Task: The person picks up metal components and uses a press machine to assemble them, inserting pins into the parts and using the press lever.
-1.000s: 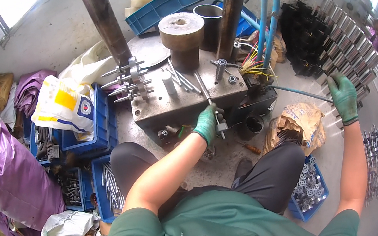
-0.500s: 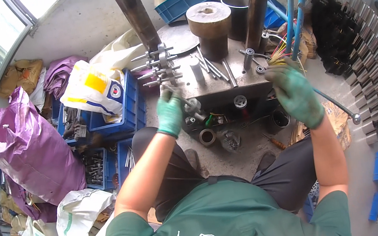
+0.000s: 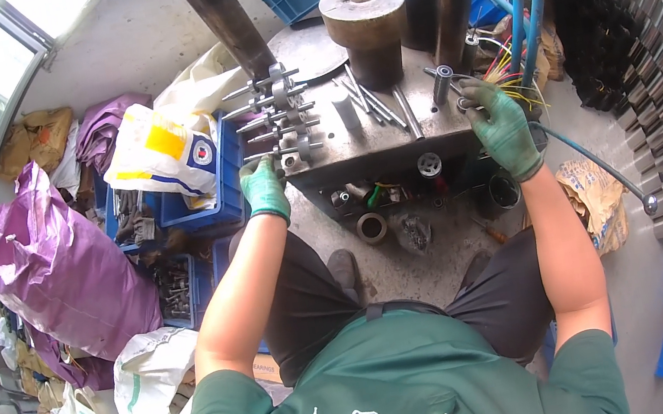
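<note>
My left hand [image 3: 266, 190], in a green glove, is at the near end of a row of steel shafts with round discs [image 3: 283, 110] on the left of the metal bench. Its fingertips close around the thin left end of the nearest disc shaft [image 3: 306, 150]. My right hand [image 3: 501, 130], also gloved, is at the bench's right corner, with thumb and fingers pinched on a small ring-shaped bearing [image 3: 465, 104], partly hidden by the glove. Just left of it a bearing on a short shaft [image 3: 442, 85] stands tilted.
Loose steel rods [image 3: 371, 99] and a short cylinder [image 3: 345, 108] are on the bench top [image 3: 329, 139]. Behind them stands a thick round block [image 3: 363, 13] between two dark posts [image 3: 221, 19]. Blue crates [image 3: 227, 172] and a purple sack [image 3: 54, 253] fill the left; a ball-ended lever [image 3: 649, 202] juts out right.
My left hand has moved left, bringing the disc shaft it carried onto the near end of the row. My right hand has lowered a little at the bench corner, near the bearings.
</note>
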A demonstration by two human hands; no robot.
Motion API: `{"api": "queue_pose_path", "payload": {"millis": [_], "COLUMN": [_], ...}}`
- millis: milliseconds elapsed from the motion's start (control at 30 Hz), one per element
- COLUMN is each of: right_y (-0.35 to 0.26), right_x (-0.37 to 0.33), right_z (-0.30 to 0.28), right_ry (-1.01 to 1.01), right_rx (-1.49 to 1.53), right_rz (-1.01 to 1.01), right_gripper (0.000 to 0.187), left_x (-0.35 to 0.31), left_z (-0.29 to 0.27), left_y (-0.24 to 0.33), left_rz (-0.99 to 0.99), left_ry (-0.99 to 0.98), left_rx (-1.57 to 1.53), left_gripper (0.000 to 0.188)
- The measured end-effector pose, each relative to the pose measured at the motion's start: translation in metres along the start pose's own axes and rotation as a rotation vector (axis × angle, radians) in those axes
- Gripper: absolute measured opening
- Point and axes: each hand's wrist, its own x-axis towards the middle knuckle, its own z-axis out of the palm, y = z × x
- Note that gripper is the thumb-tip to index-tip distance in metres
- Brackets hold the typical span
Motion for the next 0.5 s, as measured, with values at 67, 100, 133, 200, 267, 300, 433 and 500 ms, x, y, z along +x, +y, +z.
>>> {"api": "queue_pose_path", "payload": {"millis": [67, 100, 133, 200, 267, 300, 433, 500], "right_y": [0.008, 0.013, 0.029, 0.038, 0.045, 0.044, 0.058, 0.057], "right_x": [0.005, 0.011, 0.015, 0.021, 0.027, 0.030, 0.036, 0.037], "right_z": [0.007, 0.011, 0.013, 0.014, 0.021, 0.025, 0.038, 0.042], "right_ry": [0.079, 0.136, 0.157, 0.173, 0.189, 0.193, 0.231, 0.210], "right_rx": [-0.041, -0.076, -0.081, -0.226, -0.307, -0.356, -0.387, -0.364], "right_rz": [0.027, -0.003, -0.052, -0.060, -0.069, -0.074, -0.052, -0.044], "right_gripper": [0.026, 0.026, 0.027, 0.029, 0.031, 0.033, 0.037, 0.039], "left_x": [-0.012, -0.025, -0.006, -0.030, -0.024, -0.020, -0.007, -0.006], "left_z": [0.005, 0.009, 0.004, 0.014, 0.016, 0.016, 0.020, 0.019], "left_y": [0.007, 0.021, 0.017, 0.049, 0.043, 0.040, 0.035, 0.030], "left_rz": [0.385, 0.600, 0.991, 1.022, 1.041, 1.047, 0.863, 0.884], "left_ry": [-0.099, -0.183, -0.063, -0.336, -0.358, -0.366, -0.459, -0.441], "left_rx": [0.198, 0.326, 0.903, 1.376, 1.490, 1.550, 1.573, 1.540], "left_gripper": [0.025, 0.030, 0.040, 0.054, 0.049, 0.047, 0.047, 0.047]}}
